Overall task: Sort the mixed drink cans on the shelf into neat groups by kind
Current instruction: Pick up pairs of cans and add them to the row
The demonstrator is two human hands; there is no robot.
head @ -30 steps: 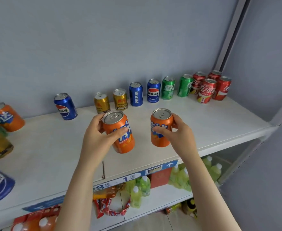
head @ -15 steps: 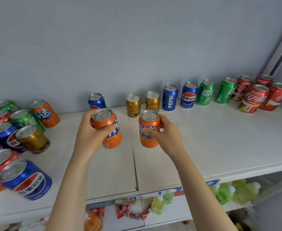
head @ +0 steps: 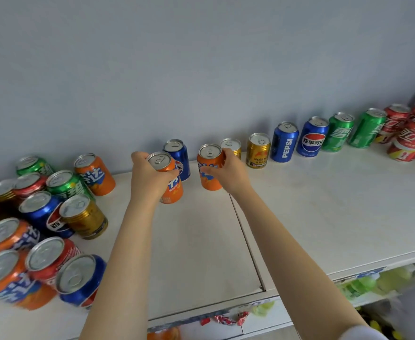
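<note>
My left hand [head: 150, 180] grips an orange Fanta can [head: 168, 179], held just above the white shelf [head: 324, 217]. My right hand [head: 228, 171] grips a second orange Fanta can [head: 208, 168], which is low over the shelf near the back wall. Right behind them stand a lone blue Pepsi can [head: 179, 157] and two gold cans [head: 258, 150]. Further right along the wall run two blue Pepsi cans [head: 312, 137], two green Sprite cans [head: 367, 128] and several red Coca-Cola cans [head: 411, 139].
A mixed cluster of cans fills the shelf's left end, with an orange can [head: 94, 174], a gold can [head: 83, 217] and a blue can [head: 80, 280] at its edge. A seam [head: 247, 239] splits the shelf boards. Green bottles [head: 378, 283] sit on the lower shelf.
Both hands have carried their orange cans further back toward the wall, close to the lone Pepsi can and the gold cans. The view has swung left, showing more of the mixed cluster.
</note>
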